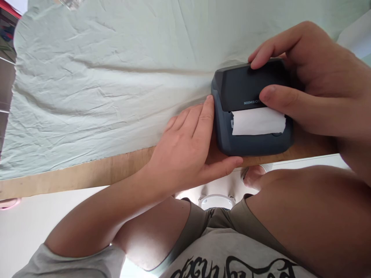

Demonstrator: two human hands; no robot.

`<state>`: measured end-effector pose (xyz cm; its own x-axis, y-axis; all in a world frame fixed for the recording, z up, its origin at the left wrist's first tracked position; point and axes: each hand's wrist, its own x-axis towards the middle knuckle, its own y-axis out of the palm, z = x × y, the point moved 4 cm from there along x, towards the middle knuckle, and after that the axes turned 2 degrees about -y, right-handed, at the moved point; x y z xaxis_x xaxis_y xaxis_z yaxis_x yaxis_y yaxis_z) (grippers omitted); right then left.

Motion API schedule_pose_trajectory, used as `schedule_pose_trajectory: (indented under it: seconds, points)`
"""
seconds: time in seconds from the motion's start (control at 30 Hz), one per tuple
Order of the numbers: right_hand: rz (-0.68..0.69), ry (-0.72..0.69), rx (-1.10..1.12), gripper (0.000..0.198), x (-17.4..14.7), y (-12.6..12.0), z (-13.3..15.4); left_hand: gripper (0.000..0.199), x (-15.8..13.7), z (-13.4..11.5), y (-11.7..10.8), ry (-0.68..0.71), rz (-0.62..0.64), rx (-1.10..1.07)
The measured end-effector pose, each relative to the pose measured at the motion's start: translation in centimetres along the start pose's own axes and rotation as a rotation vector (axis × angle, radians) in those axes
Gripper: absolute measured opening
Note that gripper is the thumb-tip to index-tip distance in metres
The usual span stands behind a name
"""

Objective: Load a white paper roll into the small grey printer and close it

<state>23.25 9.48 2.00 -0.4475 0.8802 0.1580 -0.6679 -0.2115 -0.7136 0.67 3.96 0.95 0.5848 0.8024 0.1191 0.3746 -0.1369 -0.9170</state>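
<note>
A dark blue and black label printer (pixel 252 144) sits near the table's front edge, with NIIMBOT lettering on its black lid (pixel 237 87). A strip of white paper (pixel 259 121) sticks out of the slot below the lid. My right hand (pixel 315 81) grips the printer from the right, thumb pressing on the lid and fingertips over its far edge. Along the printer's left side, my left hand (pixel 188 143) lies flat with fingers stretched out, touching it. Its thumb points along the front edge of the printer.
A pale green wrinkled cloth (pixel 101 85) covers the table, leaving a wooden front edge (pixel 121 164) bare. Something clear and shiny (pixel 71 4) lies at the far left. A white object (pixel 356 36) is partly visible at the right. My legs (pixel 315 204) are below the edge.
</note>
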Motion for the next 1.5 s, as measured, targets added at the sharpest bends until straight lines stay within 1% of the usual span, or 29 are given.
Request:
schedule_pose_trajectory:
  seconds: [0.07, 0.13, 0.27, 0.37, 0.5, 0.57, 0.63, 0.7, 0.77, 0.87, 0.97, 1.03, 1.1, 1.2, 1.27, 1.4, 1.5]
  points:
    - [-0.032, 0.064, 0.004, 0.084, -0.1, 0.0, 0.0, 0.109, 0.0, 0.0, 0.0, -0.001, -0.002, 0.008]
    - [-0.059, 0.120, -0.003, 0.088, -0.3, 0.0, -0.2, 0.109, 0.0, 0.0, 0.0, 0.008, -0.001, 0.011]
    - [-0.047, 0.122, -0.058, 0.082, -0.7, 0.4, -0.6, 0.108, 0.0, 0.0, -0.1, 0.007, -0.003, 0.007]
    - [-0.064, 0.134, -0.072, 0.086, -0.8, 0.5, -0.4, 0.103, -0.1, 0.0, -0.1, -0.018, -0.004, 0.015]
    - [-0.036, 0.233, -0.058, 0.097, -0.7, 0.6, 0.6, 0.099, 0.0, -0.2, -0.2, -0.032, -0.038, 0.033]
    - [-0.022, 0.288, -0.038, 0.095, -0.7, 0.7, 0.9, 0.103, 0.1, -0.3, -0.2, -0.039, -0.055, 0.037]
    - [-0.020, 0.312, -0.015, 0.093, -0.8, 0.7, 1.0, 0.107, 0.2, -0.5, -0.3, -0.058, -0.068, 0.038]
    - [-0.022, 0.295, 0.004, 0.095, -0.8, 0.7, 0.9, 0.107, 0.4, -0.6, -0.4, -0.073, -0.075, 0.030]
    - [-0.035, 0.266, 0.012, 0.100, -0.9, 0.6, 0.6, 0.105, 0.5, -0.7, -0.5, -0.086, -0.078, 0.018]
    - [-0.048, 0.258, 0.013, 0.110, -1.0, 0.7, 0.2, 0.104, 0.7, -0.7, -0.7, -0.104, -0.075, 0.005]
    - [-0.056, 0.224, 0.014, 0.106, -1.0, 0.8, 0.0, 0.107, 0.8, -0.7, -0.6, -0.111, -0.077, -0.009]
    - [-0.035, 0.190, 0.004, 0.103, -0.9, 0.9, 0.0, 0.110, 0.8, -0.6, -0.6, -0.112, -0.072, -0.020]
    - [0.022, 0.175, -0.033, 0.109, -0.7, 1.0, 0.1, 0.111, 0.7, -0.5, -0.6, -0.122, -0.061, -0.027]
    - [0.106, 0.177, -0.092, 0.118, -0.5, 0.9, 0.3, 0.106, 0.5, -0.3, -0.7, -0.138, -0.044, -0.042]
    - [0.106, 0.182, -0.115, 0.116, -0.3, 0.4, 0.4, 0.104, 0.4, -0.1, -0.7, -0.141, -0.040, -0.048]
    - [0.085, 0.191, -0.160, 0.101, -0.2, -0.5, 0.4, 0.106, 0.4, -0.1, -0.6, -0.130, -0.030, -0.036]
    - [0.089, 0.167, -0.199, 0.100, -0.1, -0.6, 0.3, 0.104, 0.5, -0.2, -0.5, -0.112, -0.047, 0.008]
